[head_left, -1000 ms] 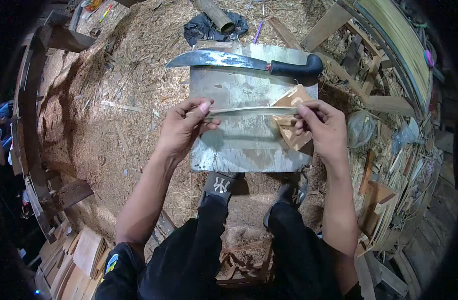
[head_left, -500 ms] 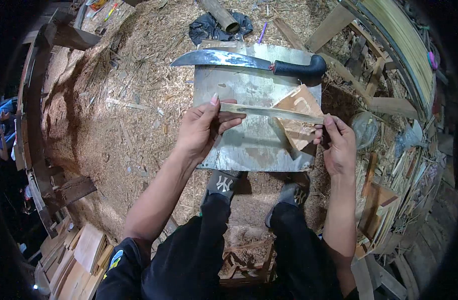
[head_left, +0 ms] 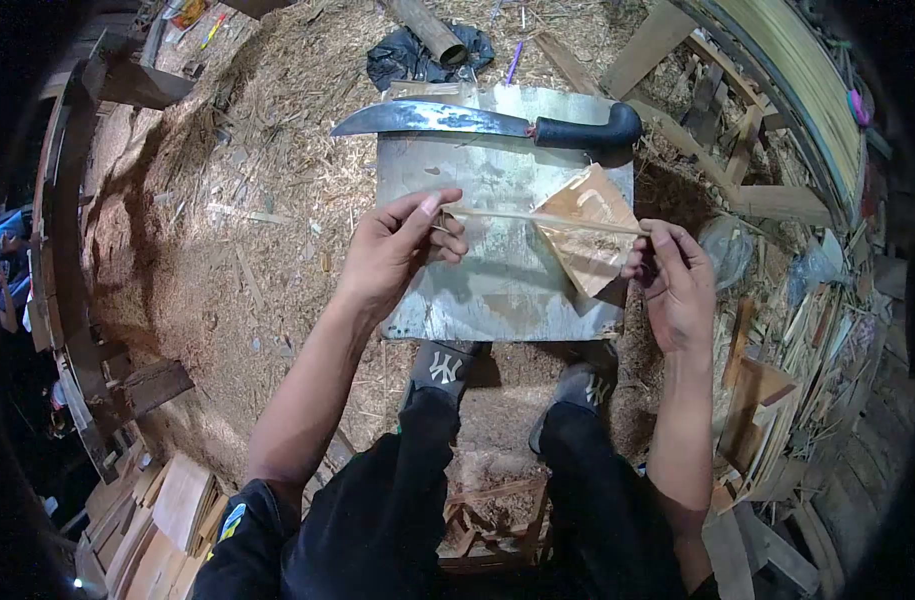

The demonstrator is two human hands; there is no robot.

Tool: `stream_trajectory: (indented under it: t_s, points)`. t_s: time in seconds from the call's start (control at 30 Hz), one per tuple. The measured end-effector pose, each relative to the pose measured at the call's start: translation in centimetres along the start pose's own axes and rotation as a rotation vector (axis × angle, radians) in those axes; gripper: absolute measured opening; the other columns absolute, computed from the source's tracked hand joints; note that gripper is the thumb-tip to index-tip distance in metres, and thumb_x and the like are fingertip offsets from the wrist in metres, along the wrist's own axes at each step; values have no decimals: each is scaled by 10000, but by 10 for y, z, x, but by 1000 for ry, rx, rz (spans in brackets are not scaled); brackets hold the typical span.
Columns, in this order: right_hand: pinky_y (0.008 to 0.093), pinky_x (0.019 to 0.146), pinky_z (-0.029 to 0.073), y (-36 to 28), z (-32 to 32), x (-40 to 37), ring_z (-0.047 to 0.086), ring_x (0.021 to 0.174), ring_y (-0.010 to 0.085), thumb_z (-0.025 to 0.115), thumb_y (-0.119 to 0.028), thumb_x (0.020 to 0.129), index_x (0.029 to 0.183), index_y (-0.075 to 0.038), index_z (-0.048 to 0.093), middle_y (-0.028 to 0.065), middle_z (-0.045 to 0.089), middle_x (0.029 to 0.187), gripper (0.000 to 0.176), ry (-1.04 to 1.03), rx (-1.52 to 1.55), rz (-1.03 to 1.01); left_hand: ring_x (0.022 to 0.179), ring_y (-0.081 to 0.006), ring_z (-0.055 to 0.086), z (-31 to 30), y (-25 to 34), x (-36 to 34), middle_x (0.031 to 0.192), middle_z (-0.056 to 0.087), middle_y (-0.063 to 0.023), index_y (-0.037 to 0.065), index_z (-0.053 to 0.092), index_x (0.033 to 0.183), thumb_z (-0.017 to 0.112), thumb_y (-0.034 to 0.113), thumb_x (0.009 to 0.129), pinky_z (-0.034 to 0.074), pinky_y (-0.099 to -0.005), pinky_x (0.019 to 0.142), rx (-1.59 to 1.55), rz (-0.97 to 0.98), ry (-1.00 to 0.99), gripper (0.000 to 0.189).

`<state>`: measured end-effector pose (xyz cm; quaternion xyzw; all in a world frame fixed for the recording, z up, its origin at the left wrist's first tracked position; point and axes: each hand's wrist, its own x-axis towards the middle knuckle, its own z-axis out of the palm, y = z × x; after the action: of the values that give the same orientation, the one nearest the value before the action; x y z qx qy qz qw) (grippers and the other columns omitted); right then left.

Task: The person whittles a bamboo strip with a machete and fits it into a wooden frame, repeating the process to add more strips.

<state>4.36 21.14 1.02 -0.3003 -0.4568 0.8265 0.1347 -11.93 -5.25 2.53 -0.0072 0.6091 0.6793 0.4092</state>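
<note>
A thin, pale wooden strip [head_left: 537,217] spans the space between my two hands, its narrow edge facing the camera. Its left end is pinched in my left hand [head_left: 402,240], its right end in the fingertips of my right hand [head_left: 674,275]. Below it lies a worn, whitish board [head_left: 457,300], with a brown angular piece of wood [head_left: 587,250] on its right part. Across the board's far edge rests a large curved knife [head_left: 447,118], blade to the left and black handle [head_left: 587,127] to the right.
Beyond the board are a black plastic bag [head_left: 392,58], a tube [head_left: 429,30] and a purple stick [head_left: 515,62]. Wood shavings [head_left: 217,300] cover the ground. Wooden pieces [head_left: 182,500] are stacked at lower left; thin strips [head_left: 802,370] and framing beams [head_left: 777,204] stand right.
The strip has turned from its flat face to its narrow edge. My left hand has rolled slightly and its fingers have curled. The whole view has shifted a little.
</note>
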Motion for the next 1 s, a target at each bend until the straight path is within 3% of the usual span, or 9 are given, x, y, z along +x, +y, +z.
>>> stream_trajectory:
  t_s: [0.23, 0.4, 0.63, 1.0]
  points:
    - [286, 689, 570, -3, 0, -1, 656, 753, 147, 618, -102, 953, 1118, 45, 622, 91, 673, 906, 221, 5, -100, -51, 864, -200, 694, 7, 1, 0, 992, 676, -151, -33, 539, 1286, 512, 233, 1017, 578, -294, 783, -8, 63, 85, 379]
    - [290, 707, 577, 0, -5, 1, 668, 778, 149, 617, -63, 944, 1129, 51, 616, 92, 676, 909, 218, 4, -227, -62, 857, -219, 698, 4, 3, 2, 989, 683, -174, -50, 559, 1226, 524, 203, 1011, 583, -306, 773, -29, 30, 114, 334]
    - [291, 706, 580, -1, -8, 1, 668, 769, 152, 607, -61, 950, 1107, 53, 628, 106, 676, 897, 195, 50, -176, -36, 856, -221, 701, 3, -2, 3, 989, 691, -180, -49, 602, 1145, 533, 207, 1008, 583, -306, 751, -55, 49, 132, 298]
    - [275, 654, 570, -3, -6, 0, 658, 742, 146, 618, -77, 948, 1077, 46, 636, 99, 671, 882, 179, 111, -159, -27, 839, -190, 701, 7, 3, -2, 913, 701, -129, -28, 636, 1095, 594, 212, 978, 580, -289, 739, -22, 16, 146, 271]
